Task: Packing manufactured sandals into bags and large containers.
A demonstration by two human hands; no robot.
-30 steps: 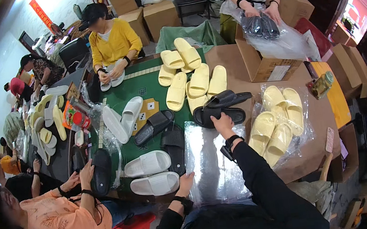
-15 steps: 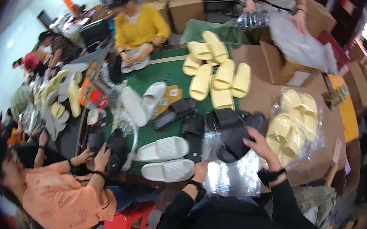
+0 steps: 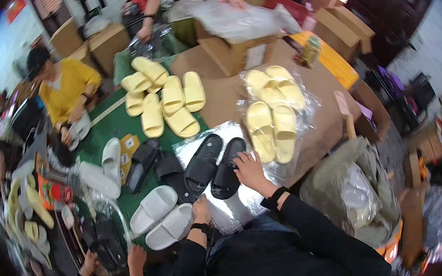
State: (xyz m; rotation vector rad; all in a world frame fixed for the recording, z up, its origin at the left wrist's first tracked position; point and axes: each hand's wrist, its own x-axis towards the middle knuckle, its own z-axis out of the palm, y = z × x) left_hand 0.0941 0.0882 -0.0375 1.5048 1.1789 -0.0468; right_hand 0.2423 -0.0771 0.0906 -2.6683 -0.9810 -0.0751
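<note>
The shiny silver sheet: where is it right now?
In the head view, the silver sheet lies at the near edge of the table, beneath two black slippers, with two white slippers to its left and yellow slippers to its right.

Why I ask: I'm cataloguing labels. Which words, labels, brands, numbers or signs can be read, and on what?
None can be read.
White label on the cardboard carton: too blurred.
White squares on the yellow card: marks too small.
Pale round mark on the black slipper beside the white pair: too small.
Red sheet on the wall, upper left: blurred, nothing legible.
</note>
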